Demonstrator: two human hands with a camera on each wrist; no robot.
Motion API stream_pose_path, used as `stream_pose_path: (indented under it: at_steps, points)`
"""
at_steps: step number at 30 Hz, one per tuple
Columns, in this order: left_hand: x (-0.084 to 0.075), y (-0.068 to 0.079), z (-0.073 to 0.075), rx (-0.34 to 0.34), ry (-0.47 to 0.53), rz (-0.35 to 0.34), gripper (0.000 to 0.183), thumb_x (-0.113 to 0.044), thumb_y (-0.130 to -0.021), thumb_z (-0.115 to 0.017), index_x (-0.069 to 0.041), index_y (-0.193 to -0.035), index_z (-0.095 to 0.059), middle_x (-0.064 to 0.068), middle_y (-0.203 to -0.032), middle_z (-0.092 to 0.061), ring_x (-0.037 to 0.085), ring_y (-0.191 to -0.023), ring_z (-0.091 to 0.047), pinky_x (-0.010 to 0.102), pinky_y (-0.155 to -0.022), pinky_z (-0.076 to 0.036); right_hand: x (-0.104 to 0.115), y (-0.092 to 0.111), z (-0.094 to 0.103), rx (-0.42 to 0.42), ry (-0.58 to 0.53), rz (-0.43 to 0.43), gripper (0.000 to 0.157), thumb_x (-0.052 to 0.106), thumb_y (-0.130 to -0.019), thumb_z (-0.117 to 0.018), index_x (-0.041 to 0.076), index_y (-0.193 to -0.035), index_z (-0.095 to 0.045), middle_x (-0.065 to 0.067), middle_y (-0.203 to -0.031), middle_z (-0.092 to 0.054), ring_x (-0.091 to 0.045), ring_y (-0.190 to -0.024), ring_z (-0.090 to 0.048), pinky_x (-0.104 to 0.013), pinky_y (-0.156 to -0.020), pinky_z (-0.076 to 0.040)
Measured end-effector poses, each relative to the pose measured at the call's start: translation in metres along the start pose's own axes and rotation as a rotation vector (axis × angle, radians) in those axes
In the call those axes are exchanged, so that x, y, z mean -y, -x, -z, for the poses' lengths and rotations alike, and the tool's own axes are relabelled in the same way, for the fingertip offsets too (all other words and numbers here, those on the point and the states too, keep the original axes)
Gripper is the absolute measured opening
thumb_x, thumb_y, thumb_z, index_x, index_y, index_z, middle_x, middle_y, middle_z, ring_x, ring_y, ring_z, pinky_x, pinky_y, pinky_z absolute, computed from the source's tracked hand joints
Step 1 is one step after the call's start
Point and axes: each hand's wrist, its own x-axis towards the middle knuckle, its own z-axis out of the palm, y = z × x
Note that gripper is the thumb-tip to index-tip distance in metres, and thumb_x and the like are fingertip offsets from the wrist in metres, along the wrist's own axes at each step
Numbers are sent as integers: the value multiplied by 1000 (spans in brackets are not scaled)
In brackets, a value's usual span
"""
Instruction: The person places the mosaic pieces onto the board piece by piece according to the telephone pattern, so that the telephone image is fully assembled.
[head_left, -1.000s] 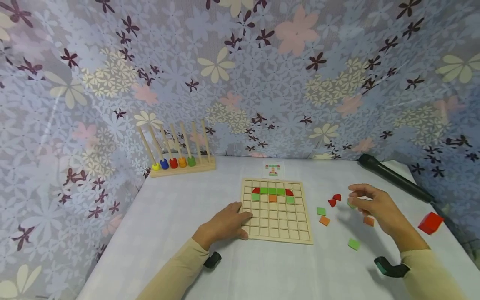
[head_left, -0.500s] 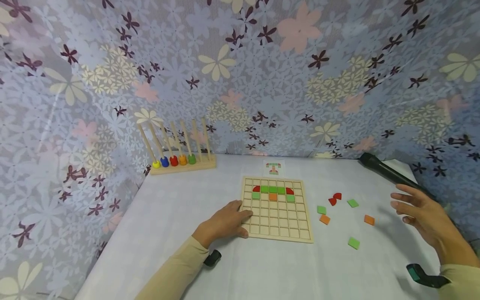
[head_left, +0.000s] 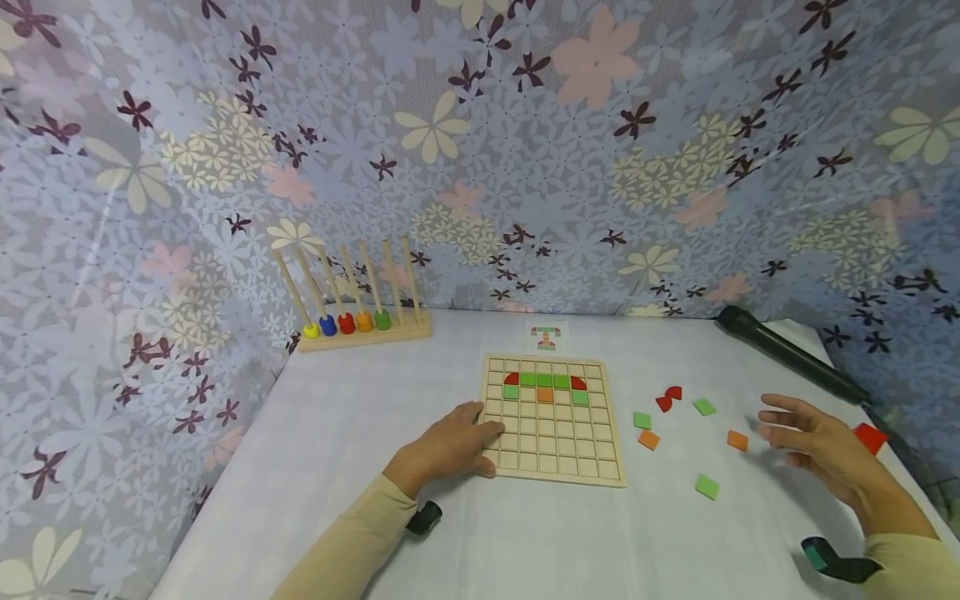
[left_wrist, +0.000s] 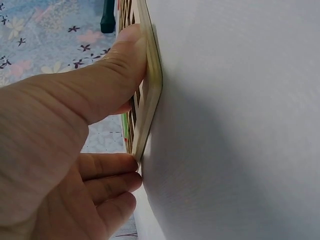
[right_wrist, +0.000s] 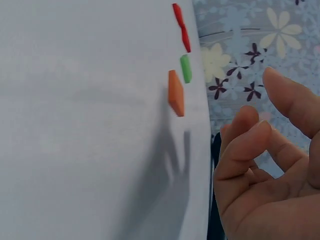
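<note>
board (head_left: 553,427) is clamped at its edge by the left hand (head_left: 444,444), the right hand (head_left: 827,454) hovering curved, its grip apart.

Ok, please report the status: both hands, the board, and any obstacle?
Left hand touching board. Right hand raised, empty, near loose tiles. Board holds eight placed tiles. No obstacle visible.
</note>
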Motion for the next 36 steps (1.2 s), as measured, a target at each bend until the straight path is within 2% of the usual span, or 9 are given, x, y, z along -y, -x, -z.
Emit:
stream_pose_path:
  at_steps: [4,11,15,18,20,23,25,30,36]
  points:
    - [0,0,0,0,3,1,72,-46,-84,-78,-21,-148,-55,21,-160,-35,36,-150,-33,48,-119,-34,-3,-1,-1,13,37,-22,67,33,-98,-70,20,-154,-36,33,-105,-52,-7,-92,-62,-31,-73,-53]
    - [0,0,1,5,1,2,72,-46,-84,-77,-21,-148,-55,21,-160,-35,37,-150,-33,48,-119,-34,-5,-3,-3,34,31,-22,58,31,-97,-71,28,-149,-45,28,-107,-55,-10,-90,-62,-32,-71,-54]
    - [1,0,1,4,0,4,73,-47,-84,-77,-21,-148,-55,21,-160,-35,36,-150,-32,47,-120,-34,-4,-5,-6,35,72,-50,69,35,-97,-72,13,-154,-39,21,-110,-57,-12,-89,-61,-31,-71,-52]
    - [1,1,0,1,-2,-4,73,-46,-83,-78,-21,-147,-55,21,-159,-36,37,-149,-34,48,-119,-34,-2,-6,-11,20,133,-82,81,36,-95,-74,-1,-154,-33,6,-116,-59,-15,-85,-58,-31,-68,-50]
    - [1,1,-1,2,-5,-9,73,-47,-83,-78,-21,-147,-55,21,-159,-36,37,-149,-34,47,-119,-35,-2,-7,-15,8,177,-91,83,35,-94,-75,-6,-152,-34,-8,-121,-59,-17,-83,-57,-31,-67,-49]
    - [1,1,-1,2,-12,-14,73,-47,-83,-78,-21,-147,-55,21,-159,-36,36,-149,-35,47,-119,-35,0,-7,-22,-16,226,-95,79,32,-93,-75,-8,-150,-37,-25,-128,-51,-20,-82,-54,-31,-65,-49]
    - [1,1,-1,0,-9,-10,73,-47,-83,-77,-21,-148,-55,21,-159,-36,36,-149,-34,47,-119,-35,2,-7,-25,-31,248,-93,75,30,-94,-74,-9,-148,-39,-30,-131,-47,-20,-86,-54,-30,-65,-49]
    - [2,1,0,-2,1,-6,73,-47,-83,-78,-21,-148,-55,21,-160,-36,36,-149,-34,47,-119,-35,4,-9,-31,-56,266,-108,70,25,-93,-74,-8,-146,-43,-32,-132,-48,-22,-87,-53,-30,-64,-48]
    - [2,0,-2,-4,-9,2,73,-47,-83,-77,-22,-148,-55,20,-160,-35,36,-149,-33,47,-119,-35,5,-11,-35,-64,323,-100,64,20,-89,-78,-8,-140,-50,-29,-121,-53,-26,-91,-55,-31,-64,-50]
